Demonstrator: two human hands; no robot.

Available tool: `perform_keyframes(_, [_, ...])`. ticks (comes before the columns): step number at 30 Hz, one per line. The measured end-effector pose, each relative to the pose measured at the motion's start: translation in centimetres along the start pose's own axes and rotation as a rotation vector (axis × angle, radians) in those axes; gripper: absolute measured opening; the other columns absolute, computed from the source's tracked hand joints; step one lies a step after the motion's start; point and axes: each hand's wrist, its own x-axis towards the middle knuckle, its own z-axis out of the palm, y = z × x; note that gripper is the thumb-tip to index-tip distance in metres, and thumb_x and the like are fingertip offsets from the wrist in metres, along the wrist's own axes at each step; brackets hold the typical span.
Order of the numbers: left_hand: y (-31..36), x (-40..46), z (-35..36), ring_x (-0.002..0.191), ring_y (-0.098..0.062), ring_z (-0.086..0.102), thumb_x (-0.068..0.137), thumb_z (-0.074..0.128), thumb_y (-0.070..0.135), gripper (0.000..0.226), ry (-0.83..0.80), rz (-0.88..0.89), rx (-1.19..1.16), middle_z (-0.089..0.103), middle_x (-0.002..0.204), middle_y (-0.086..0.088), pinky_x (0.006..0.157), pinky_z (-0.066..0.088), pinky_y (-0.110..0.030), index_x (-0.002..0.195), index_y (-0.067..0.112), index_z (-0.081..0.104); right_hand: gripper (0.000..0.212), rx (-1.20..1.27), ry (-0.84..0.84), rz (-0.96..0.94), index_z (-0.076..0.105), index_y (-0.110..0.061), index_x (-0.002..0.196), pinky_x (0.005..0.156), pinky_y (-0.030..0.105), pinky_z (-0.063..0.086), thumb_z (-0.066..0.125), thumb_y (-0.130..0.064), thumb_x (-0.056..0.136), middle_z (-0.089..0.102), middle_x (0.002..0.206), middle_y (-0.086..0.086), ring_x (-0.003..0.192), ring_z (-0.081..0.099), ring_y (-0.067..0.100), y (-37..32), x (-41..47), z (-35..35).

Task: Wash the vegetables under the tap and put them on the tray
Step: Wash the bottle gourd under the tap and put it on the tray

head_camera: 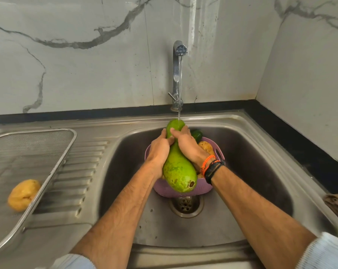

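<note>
A long green bottle gourd (179, 171) is held over the sink bowl, its narrow end under the running tap (177, 74). My left hand (159, 150) grips the gourd's neck from the left. My right hand (185, 146) wraps the neck from the right, fingers over the top. Beneath the gourd a purple basket (183, 191) sits in the sink, with a potato (206, 147) and a dark green vegetable (197, 134) in it. A steel mesh tray (38, 162) lies on the drainboard at left, holding one wet potato (23, 195).
The steel sink (261, 171) has its drain (185, 205) just in front of the basket. The ribbed drainboard (77, 171) lies between tray and bowl. A marble wall stands behind, a black counter edge runs right, and a brown object (337, 204) rests at the sink's right rim.
</note>
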Motion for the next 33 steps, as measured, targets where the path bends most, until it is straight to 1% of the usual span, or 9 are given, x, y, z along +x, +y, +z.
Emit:
perform_keyframes(2, [-0.4, 0.6, -0.6, 0.112, -0.024, 0.066, 0.067, 0.073, 0.038, 0.080, 0.019, -0.016, 0.006, 0.067, 0.129, 0.000, 0.103, 0.049, -0.048, 0.142, 0.045, 0.047, 0.079, 0.009, -0.048, 0.017, 0.000, -0.014, 0.159, 0.123, 0.048, 0.017, 0.041, -0.049, 0.101, 0.003, 0.166, 0.008, 0.152, 0.012, 0.027, 0.0, -0.2, 0.3])
perform_keyframes(7, [0.3, -2.0, 0.5, 0.105, -0.021, 0.066, 0.096, 0.060, 0.017, 0.064, -0.017, 0.023, 0.063, 0.066, 0.128, -0.005, 0.091, 0.056, -0.040, 0.151, 0.037, 0.035, 0.076, 0.066, 0.091, -0.009, 0.005, -0.009, 0.157, 0.118, 0.047, 0.029, 0.046, -0.038, 0.101, 0.025, 0.160, 0.013, 0.143, 0.033, 0.030, -0.8, 0.5, -0.1])
perform_keyframes(11, [1.0, -2.1, 0.3, 0.102, -0.027, 0.070, 0.071, 0.075, 0.030, 0.083, -0.061, -0.020, 0.130, 0.070, 0.120, -0.008, 0.088, 0.058, -0.047, 0.147, 0.027, 0.043, 0.055, 0.172, 0.144, -0.067, 0.026, -0.013, 0.151, 0.099, 0.036, 0.048, 0.048, -0.023, 0.103, 0.054, 0.132, 0.009, 0.115, 0.056, 0.023, -0.2, 0.8, -1.0])
perform_keyframes(14, [1.2, -2.8, 0.1, 0.084, -0.027, 0.073, 0.073, 0.069, 0.008, 0.047, -0.059, -0.007, 0.242, 0.075, 0.096, -0.013, 0.071, 0.060, -0.037, 0.120, 0.009, 0.063, 0.045, 0.300, 0.125, -0.112, 0.036, -0.016, 0.142, 0.077, 0.026, 0.054, 0.054, -0.015, 0.101, 0.059, 0.103, -0.003, 0.091, 0.061, 0.012, -0.3, 0.4, -1.0])
perform_keyframes(18, [1.3, -3.1, 0.2, 0.079, -0.026, 0.073, 0.058, 0.073, 0.007, 0.056, -0.054, 0.026, 0.255, 0.074, 0.093, -0.015, 0.063, 0.057, -0.032, 0.114, 0.008, 0.064, 0.043, 0.347, 0.117, -0.167, 0.041, -0.018, 0.140, 0.084, 0.032, 0.056, 0.057, -0.018, 0.100, 0.059, 0.114, 0.001, 0.100, 0.062, 0.015, -0.8, 0.0, -0.7])
perform_keyframes(21, [1.1, -3.5, 0.8, 0.066, -0.014, 0.070, 0.066, 0.080, 0.000, 0.029, 0.019, 0.077, 0.309, 0.074, 0.078, -0.005, 0.056, 0.055, -0.021, 0.088, 0.015, 0.070, 0.042, 0.300, 0.122, -0.200, 0.044, -0.023, 0.138, 0.097, 0.044, 0.054, 0.058, -0.030, 0.099, 0.056, 0.129, 0.006, 0.115, 0.059, 0.022, -1.0, -0.3, -1.0])
perform_keyframes(24, [1.0, -3.2, 1.2, 0.074, -0.020, 0.073, 0.056, 0.085, 0.011, 0.028, 0.094, 0.089, 0.356, 0.076, 0.075, -0.002, 0.072, 0.062, -0.034, 0.081, 0.014, 0.075, 0.047, 0.156, 0.152, -0.247, 0.046, -0.032, 0.132, 0.100, 0.047, 0.052, 0.059, -0.047, 0.090, 0.055, 0.132, 0.005, 0.119, 0.058, 0.023, -1.1, -0.5, -0.9])
perform_keyframes(29, [1.0, -2.7, 1.2, 0.075, -0.020, 0.072, 0.046, 0.078, 0.027, 0.038, 0.166, 0.058, 0.421, 0.075, 0.076, -0.002, 0.073, 0.062, -0.037, 0.082, 0.014, 0.075, 0.029, -0.054, 0.195, -0.225, 0.055, -0.023, 0.117, 0.095, 0.036, 0.048, 0.052, -0.044, 0.098, 0.059, 0.112, 0.000, 0.108, 0.057, 0.022, -3.5, 0.4, -0.9])
perform_keyframes(33, [1.4, -3.6, 1.6, 0.066, -0.022, 0.069, 0.060, 0.081, 0.015, 0.018, 0.160, 0.077, 0.387, 0.071, 0.064, -0.002, 0.066, 0.059, -0.038, 0.071, 0.010, 0.067, 0.031, -0.140, 0.209, -0.078, 0.076, -0.016, 0.073, 0.093, 0.036, 0.050, 0.059, -0.039, 0.087, 0.074, 0.098, 0.003, 0.099, 0.062, 0.025, -6.1, 3.0, -0.7])
